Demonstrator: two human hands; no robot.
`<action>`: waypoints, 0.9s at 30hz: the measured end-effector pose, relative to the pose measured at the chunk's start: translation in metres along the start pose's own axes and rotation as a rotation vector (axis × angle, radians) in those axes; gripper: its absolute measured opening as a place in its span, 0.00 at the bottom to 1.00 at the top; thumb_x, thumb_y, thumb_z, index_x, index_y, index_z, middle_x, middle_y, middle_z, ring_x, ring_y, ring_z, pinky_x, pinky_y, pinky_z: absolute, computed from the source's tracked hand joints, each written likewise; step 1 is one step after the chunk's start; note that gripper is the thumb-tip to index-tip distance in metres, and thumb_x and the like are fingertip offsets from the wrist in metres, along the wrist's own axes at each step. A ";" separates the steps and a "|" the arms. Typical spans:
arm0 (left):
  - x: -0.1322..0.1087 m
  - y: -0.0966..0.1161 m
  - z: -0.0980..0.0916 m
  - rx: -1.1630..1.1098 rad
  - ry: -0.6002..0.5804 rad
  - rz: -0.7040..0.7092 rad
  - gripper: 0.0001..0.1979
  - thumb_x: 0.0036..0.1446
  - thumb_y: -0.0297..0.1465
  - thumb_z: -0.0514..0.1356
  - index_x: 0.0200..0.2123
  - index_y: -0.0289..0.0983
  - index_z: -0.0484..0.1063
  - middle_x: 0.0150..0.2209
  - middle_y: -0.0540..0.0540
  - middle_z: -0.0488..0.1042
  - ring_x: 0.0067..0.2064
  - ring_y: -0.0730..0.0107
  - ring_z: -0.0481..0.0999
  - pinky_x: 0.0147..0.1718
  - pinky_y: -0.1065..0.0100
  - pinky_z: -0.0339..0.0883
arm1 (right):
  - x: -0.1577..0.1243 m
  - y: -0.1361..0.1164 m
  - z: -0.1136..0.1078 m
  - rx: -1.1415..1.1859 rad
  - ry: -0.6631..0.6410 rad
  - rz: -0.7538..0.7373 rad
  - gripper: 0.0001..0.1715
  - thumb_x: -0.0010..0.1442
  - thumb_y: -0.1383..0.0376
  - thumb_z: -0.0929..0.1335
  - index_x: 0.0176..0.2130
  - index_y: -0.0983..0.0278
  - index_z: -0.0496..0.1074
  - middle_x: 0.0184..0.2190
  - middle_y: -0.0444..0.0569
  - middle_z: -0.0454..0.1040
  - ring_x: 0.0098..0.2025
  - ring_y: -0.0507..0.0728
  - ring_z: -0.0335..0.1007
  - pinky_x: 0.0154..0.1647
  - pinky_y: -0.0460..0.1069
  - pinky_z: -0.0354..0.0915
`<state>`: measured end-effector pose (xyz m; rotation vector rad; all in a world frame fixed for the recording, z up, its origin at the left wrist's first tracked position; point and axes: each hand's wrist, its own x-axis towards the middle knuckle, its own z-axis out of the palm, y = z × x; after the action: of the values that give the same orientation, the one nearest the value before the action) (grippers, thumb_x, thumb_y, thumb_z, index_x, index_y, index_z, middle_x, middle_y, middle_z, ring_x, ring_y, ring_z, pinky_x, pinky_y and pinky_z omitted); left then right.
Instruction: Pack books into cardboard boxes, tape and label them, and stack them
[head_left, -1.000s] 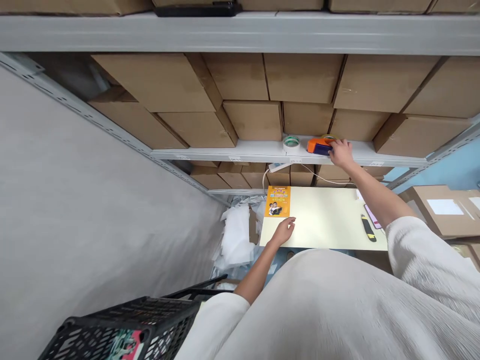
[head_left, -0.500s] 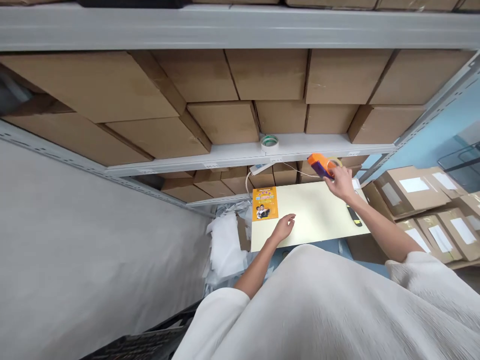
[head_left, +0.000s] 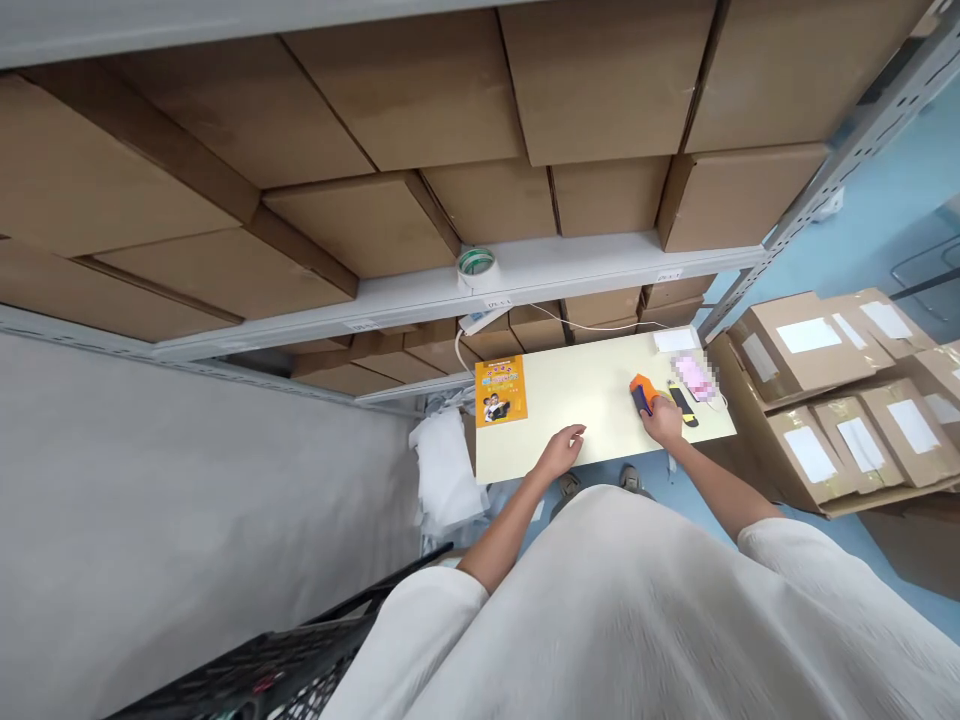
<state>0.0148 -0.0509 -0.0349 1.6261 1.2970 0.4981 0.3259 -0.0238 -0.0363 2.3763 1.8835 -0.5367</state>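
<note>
My right hand (head_left: 664,422) grips an orange and purple tape dispenser (head_left: 643,392) low over the right half of a cream tabletop (head_left: 577,380). Right beside that hand lies a black and yellow utility knife (head_left: 683,405). My left hand (head_left: 561,452) is at the table's front edge, fingers loosely bent and apart, with nothing in it. An orange book (head_left: 501,391) with figures on its cover lies flat at the table's left end, a short way from my left hand.
Cardboard boxes (head_left: 600,80) fill the shelf above, where a tape roll (head_left: 478,268) sits. A power strip (head_left: 484,318) hangs behind the table. Labelled cartons (head_left: 810,340) stand right; white bags (head_left: 446,465) lie left. A pink, blurred-out item (head_left: 696,375) is by a white stack (head_left: 675,340).
My right hand has brought the tape dispenser down and nearer me, from above the table's back edge. My left hand stays near the front edge. The view has shifted.
</note>
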 end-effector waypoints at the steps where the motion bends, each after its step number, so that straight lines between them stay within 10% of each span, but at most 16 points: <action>1: -0.003 0.000 0.003 0.007 0.002 -0.014 0.18 0.68 0.28 0.59 0.57 0.40 0.81 0.58 0.41 0.85 0.56 0.61 0.85 0.64 0.54 0.77 | 0.001 0.005 0.005 0.002 -0.012 0.004 0.18 0.74 0.58 0.67 0.54 0.67 0.75 0.53 0.63 0.80 0.59 0.68 0.73 0.50 0.55 0.64; 16: -0.019 0.015 0.024 0.061 0.079 -0.115 0.17 0.69 0.29 0.60 0.57 0.40 0.81 0.58 0.40 0.85 0.58 0.58 0.85 0.64 0.53 0.77 | 0.017 0.023 0.028 0.048 -0.080 -0.009 0.15 0.70 0.59 0.69 0.52 0.64 0.76 0.45 0.60 0.80 0.48 0.67 0.77 0.48 0.57 0.67; 27: -0.022 0.020 0.039 -0.039 0.277 -0.145 0.17 0.69 0.27 0.59 0.56 0.39 0.81 0.58 0.41 0.85 0.55 0.61 0.85 0.62 0.55 0.79 | 0.027 0.021 -0.012 -0.038 -0.026 -0.255 0.17 0.78 0.59 0.63 0.49 0.65 0.77 0.50 0.60 0.82 0.52 0.65 0.77 0.48 0.52 0.62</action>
<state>0.0481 -0.0873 -0.0305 1.4549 1.5869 0.6725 0.3540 -0.0009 -0.0368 2.1084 2.1783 -0.5392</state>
